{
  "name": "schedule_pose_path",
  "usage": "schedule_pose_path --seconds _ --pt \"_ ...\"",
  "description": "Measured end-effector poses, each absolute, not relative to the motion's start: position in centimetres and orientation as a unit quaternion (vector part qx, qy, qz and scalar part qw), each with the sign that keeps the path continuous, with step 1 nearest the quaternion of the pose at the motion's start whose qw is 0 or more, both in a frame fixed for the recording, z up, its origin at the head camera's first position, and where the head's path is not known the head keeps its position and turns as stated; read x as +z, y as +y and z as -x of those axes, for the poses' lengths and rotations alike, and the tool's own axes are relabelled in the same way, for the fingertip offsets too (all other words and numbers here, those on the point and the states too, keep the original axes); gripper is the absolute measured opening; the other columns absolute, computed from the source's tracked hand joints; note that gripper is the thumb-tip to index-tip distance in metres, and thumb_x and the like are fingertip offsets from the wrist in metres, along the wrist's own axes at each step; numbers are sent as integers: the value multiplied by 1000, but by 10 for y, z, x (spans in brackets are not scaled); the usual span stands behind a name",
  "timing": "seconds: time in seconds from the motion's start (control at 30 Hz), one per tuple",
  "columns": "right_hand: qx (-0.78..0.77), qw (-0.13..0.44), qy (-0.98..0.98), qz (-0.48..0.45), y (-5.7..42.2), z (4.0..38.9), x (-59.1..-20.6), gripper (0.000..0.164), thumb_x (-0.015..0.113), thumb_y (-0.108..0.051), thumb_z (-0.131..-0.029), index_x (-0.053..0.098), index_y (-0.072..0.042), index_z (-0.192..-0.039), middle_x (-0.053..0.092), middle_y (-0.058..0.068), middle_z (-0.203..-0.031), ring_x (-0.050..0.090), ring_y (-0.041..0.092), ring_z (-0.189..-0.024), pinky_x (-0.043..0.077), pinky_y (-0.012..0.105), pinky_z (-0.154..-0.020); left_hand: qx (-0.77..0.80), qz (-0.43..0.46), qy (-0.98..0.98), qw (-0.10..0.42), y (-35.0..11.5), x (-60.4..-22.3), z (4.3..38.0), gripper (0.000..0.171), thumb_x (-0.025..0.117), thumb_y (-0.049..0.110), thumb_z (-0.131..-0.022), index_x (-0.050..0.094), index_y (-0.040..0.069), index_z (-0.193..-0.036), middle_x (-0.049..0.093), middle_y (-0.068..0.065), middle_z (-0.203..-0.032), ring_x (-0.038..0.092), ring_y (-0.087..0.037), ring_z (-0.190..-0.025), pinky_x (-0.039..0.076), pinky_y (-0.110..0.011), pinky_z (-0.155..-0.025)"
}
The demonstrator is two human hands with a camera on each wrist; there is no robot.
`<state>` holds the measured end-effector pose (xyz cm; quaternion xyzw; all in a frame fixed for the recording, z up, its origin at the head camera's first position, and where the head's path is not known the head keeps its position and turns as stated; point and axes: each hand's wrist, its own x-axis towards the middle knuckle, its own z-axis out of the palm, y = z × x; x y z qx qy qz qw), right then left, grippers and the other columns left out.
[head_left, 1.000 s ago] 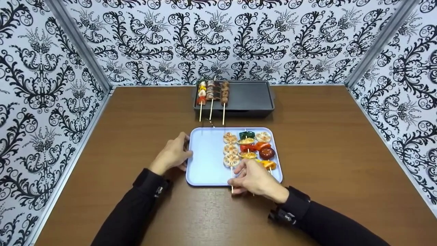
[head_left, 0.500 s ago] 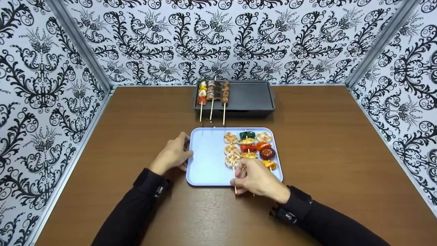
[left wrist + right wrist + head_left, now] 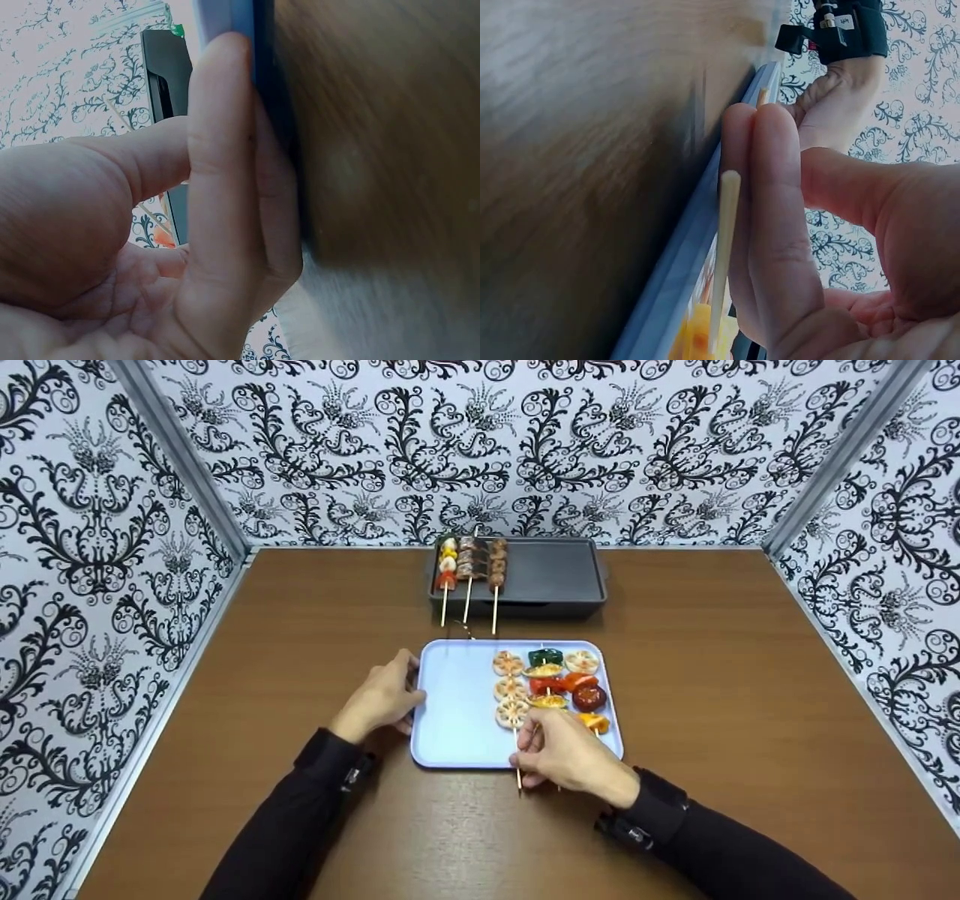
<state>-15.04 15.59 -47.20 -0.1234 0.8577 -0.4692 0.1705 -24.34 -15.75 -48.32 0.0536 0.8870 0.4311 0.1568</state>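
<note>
My left hand (image 3: 382, 694) grips the left rim of a pale blue tray (image 3: 454, 697), thumb over the edge; in the left wrist view its fingers (image 3: 221, 150) lie along the tray's side. On the tray's right half lie three skewers. My right hand (image 3: 570, 754) pinches the stick of the lotus root skewer (image 3: 512, 712), whose tip (image 3: 762, 96) pokes past the fingers in the right wrist view. Beside it are a skewer with green, yellow and red pieces (image 3: 547, 685) and one with lotus, tomato-red and yellow pieces (image 3: 589, 697). The right hand hides their lower parts.
Behind the tray stands a dark grill plate (image 3: 551, 570). Three skewers lie on its left side: a mixed one (image 3: 448, 566), dark slices (image 3: 469, 561) and brown chunks (image 3: 497, 564), sticks overhanging the front. Patterned walls (image 3: 525, 450) enclose the wooden table (image 3: 705, 660).
My right hand has shifted slightly right, swinging the lower end of the lotus root skewer's stick the same way. The left hand stays on the tray.
</note>
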Motion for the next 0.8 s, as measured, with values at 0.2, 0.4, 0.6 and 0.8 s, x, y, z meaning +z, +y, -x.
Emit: schedule_pose_path --seconds 0.2,0.4,0.6,0.8 --pt "-478 182 849 134 159 153 -467 17 89 -8 -102 73 -5 -99 74 8 -85 78 13 -61 73 32 -56 433 -56 887 153 -157 -482 243 49 70 -1 -107 53 -2 -153 71 -20 -102 76 -22 -55 73 -38 -51" --pt "-492 173 842 136 166 159 -458 13 89 -11 -104 78 -3 -103 79 16 -91 78 13 -60 76 38 -60 428 -58 887 162 -157 -481 243 51 68 0 -109 51 -2 -157 73 -21 -102 78 -22 -57 74 -37 -52" --pt "-517 150 833 126 179 172 -450 14 85 -13 -108 79 0 -107 81 22 -95 79 15 -62 78 42 -63 423 -52 890 161 -157 -481 241 52 68 -1 -108 51 -2 -158 73 -21 -101 78 -22 -56 73 -37 -52" --pt "-520 108 842 94 200 190 -445 17 84 -16 -109 80 0 -109 82 21 -88 79 18 -62 76 43 -60 420 -51 892 159 -156 -481 241 52 71 1 -108 51 -1 -156 72 -22 -101 78 -22 -56 73 -37 -52"
